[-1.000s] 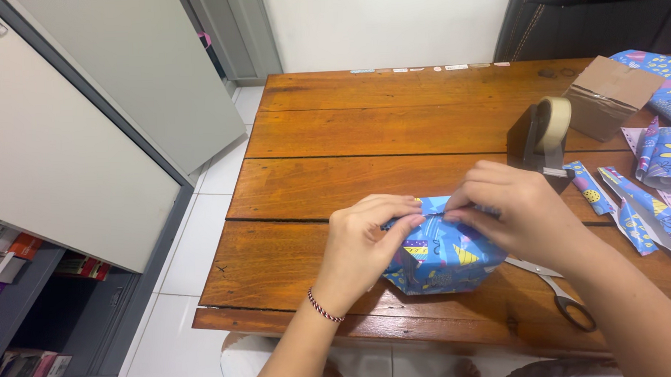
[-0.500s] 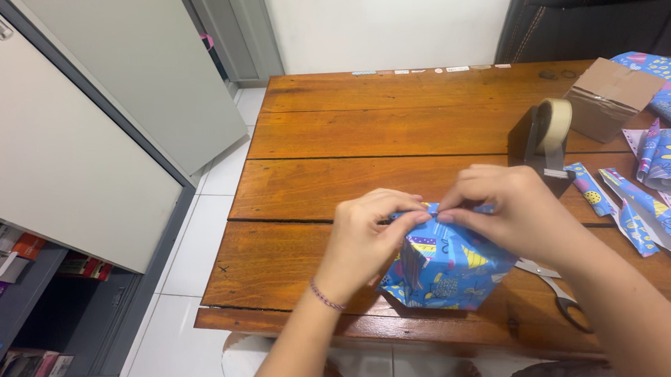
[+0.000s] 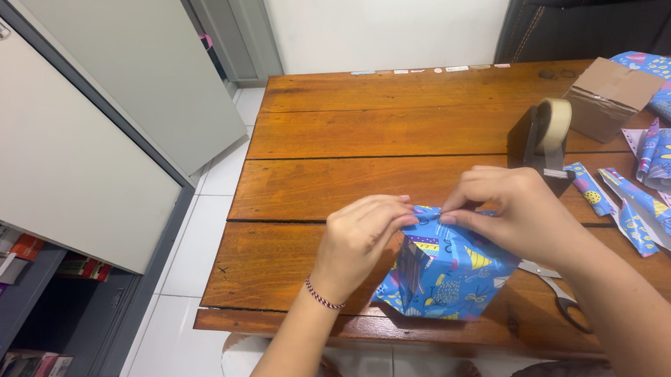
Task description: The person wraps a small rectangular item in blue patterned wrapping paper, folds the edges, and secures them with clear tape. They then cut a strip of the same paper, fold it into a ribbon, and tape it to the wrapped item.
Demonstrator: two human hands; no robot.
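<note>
A box wrapped in blue patterned gift paper (image 3: pixel 450 274) stands tilted near the front edge of the wooden table (image 3: pixel 363 128). My left hand (image 3: pixel 359 240) pinches the paper at the box's upper left edge. My right hand (image 3: pixel 511 212) pinches the paper fold at the top of the box, right beside the left fingertips. Both hands cover the top of the box, so the fold itself is mostly hidden.
A black tape dispenser (image 3: pixel 545 136) with a roll of tape stands behind my right hand. Scissors (image 3: pixel 558 296) lie under my right wrist. A brown cardboard box (image 3: pixel 611 97) and scraps of blue wrapping paper (image 3: pixel 648 200) lie at the right. A grey cabinet (image 3: pixel 74 168) stands left.
The wrapped box has been tipped up from lying flatter to standing taller on the table. Both hands stayed pinching its top edge and shifted only slightly.
</note>
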